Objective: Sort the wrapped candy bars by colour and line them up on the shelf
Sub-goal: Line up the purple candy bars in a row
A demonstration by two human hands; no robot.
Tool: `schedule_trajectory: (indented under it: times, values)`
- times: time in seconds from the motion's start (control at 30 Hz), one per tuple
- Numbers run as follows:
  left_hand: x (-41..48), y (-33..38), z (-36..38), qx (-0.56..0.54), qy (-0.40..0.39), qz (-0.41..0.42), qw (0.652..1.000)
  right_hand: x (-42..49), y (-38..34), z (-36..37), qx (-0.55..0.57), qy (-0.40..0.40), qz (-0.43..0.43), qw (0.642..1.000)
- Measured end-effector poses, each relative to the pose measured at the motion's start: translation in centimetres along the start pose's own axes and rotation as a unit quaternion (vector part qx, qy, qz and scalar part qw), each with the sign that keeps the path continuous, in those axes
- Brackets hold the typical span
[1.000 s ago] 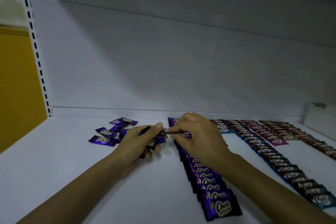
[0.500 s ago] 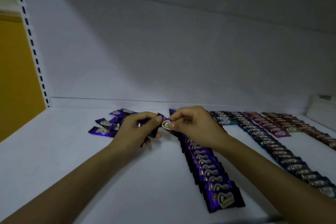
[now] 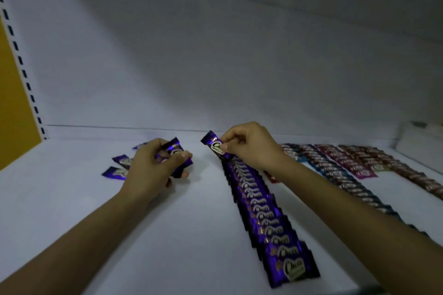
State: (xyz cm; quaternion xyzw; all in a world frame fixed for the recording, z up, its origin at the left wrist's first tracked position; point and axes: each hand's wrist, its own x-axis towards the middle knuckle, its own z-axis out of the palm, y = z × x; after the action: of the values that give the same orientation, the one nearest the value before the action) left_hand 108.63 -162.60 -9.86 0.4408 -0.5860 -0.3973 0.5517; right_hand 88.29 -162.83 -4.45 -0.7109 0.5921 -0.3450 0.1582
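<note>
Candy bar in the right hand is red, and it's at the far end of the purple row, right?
No. In the head view the candy bar in the right hand is purple, not red. It is at the far end of the purple row.

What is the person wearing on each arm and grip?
Nothing visible. The left forearm and right forearm are bare, no sleeves, watch or bracelet. The left grip and right grip are ungloved; in this dim picture no rings show.
</note>
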Motion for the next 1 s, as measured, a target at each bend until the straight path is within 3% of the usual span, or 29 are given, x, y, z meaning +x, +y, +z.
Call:
schedule_trajectory:
  times: [0.3, 0.43, 0.6, 0.8, 0.93, 1.0]
  values:
    - [2.0, -1.7, -1.9, 0.076, 0.027, 0.046, 0.996, 8.1, 0.7, 4.5, -0.166, -0.104, 0.007, 0.981]
    - [2.3, -2.0, -1.8, 0.064, 0.045, 0.049, 0.996, 8.0, 0.8, 5.3, -0.304, -0.042, -0.087, 0.948]
    - [2.5, -2.0, -1.7, 0.065, 0.055, 0.048, 0.995, 5.5, -0.6, 6.8, -0.332, -0.137, -0.166, 0.919]
    - [2.6, -1.5, -1.9, 0.008, 0.101, 0.016, 0.995, 6.2, 0.8, 6.6, -0.349, -0.133, -0.121, 0.920]
    - [2.6, -1.4, -2.0, -0.014, 0.098, -0.003, 0.995, 6.6, 1.6, 6.6, -0.315, -0.143, -0.087, 0.934]
    - [2.6, -1.4, -2.0, -0.019, 0.090, -0.011, 0.996, 6.8, 1.4, 6.2, -0.222, -0.119, -0.061, 0.966]
